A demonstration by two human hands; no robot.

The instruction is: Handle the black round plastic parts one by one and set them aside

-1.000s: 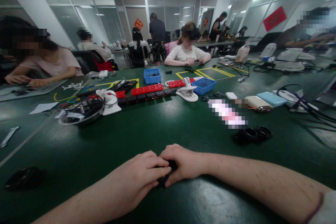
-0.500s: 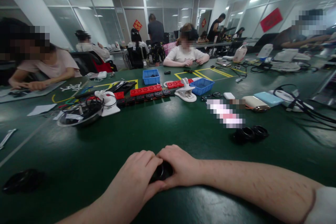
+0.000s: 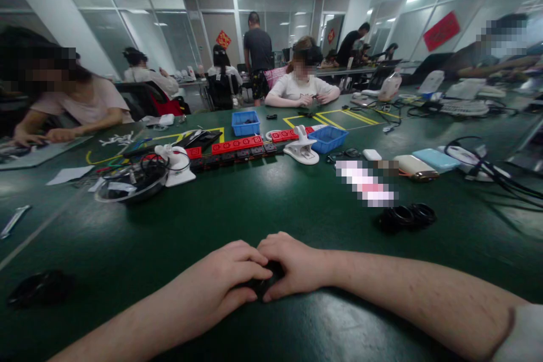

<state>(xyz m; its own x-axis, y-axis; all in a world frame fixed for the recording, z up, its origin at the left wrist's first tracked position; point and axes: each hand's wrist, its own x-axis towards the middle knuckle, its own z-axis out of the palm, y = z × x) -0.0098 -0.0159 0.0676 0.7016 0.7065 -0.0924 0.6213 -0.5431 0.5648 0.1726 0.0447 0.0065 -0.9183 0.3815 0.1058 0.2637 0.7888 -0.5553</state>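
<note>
At the front of the table, my left hand point(image 3: 231, 277) and my right hand point(image 3: 294, 266) close from both sides round a glossy black part point(image 3: 275, 270). Most of this part is covered by my fingers, so its exact kind cannot be made out. Fingers of my left hand lie across its top, the thumb below. My right hand curls over its right side, thumb low at the front. To the right stands a pair of joined black ring-shaped parts point(image 3: 401, 216). Another black part point(image 3: 40, 288) lies at the far left.
Beyond my hands are a clear bowl point(image 3: 127, 198) of small items, a red and black power strip point(image 3: 237, 147), a white clip stand point(image 3: 302, 150) and blue bins point(image 3: 245, 124). A wrench point(image 3: 16, 222) lies left. Cables point(image 3: 487, 175) trail at right. Several people sit around.
My left hand has shifted slightly, its fingers now reaching further over the black part, covering more of it. My right hand still grips its side. The background person has straightened and turned away.
</note>
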